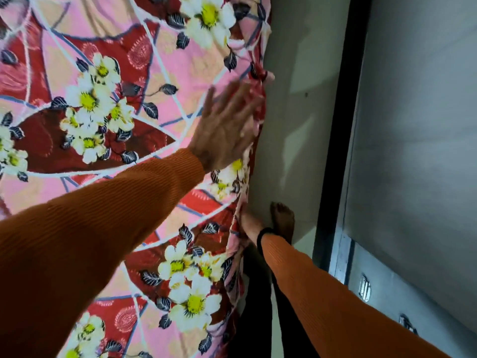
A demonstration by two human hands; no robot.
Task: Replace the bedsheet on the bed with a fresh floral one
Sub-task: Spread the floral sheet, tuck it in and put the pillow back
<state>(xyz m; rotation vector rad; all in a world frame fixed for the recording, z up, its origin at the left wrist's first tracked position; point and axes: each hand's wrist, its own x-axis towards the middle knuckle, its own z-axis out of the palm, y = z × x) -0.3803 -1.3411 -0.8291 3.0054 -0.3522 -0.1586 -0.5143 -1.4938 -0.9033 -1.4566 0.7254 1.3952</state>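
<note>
The floral bedsheet (pixel 108 81), red and pink with white and yellow flowers, covers the bed across the left of the view. Its right edge hangs down the bed's side in folds. My left hand (pixel 227 125) lies flat on the sheet near that edge with the fingers spread, and it is blurred by motion. My right hand (pixel 248 223) reaches down to the hanging edge lower on the bed's side. Its fingers are hidden in the folds of the sheet, so its grip is unclear. Both arms wear orange ribbed sleeves.
My bare foot (pixel 283 220) stands on a narrow strip of grey floor (pixel 296 99) beside the bed. A dark vertical strip (pixel 338 140) borders the floor on the right. Beyond it is a grey panel (pixel 413 125) with metal fittings (pixel 364 287).
</note>
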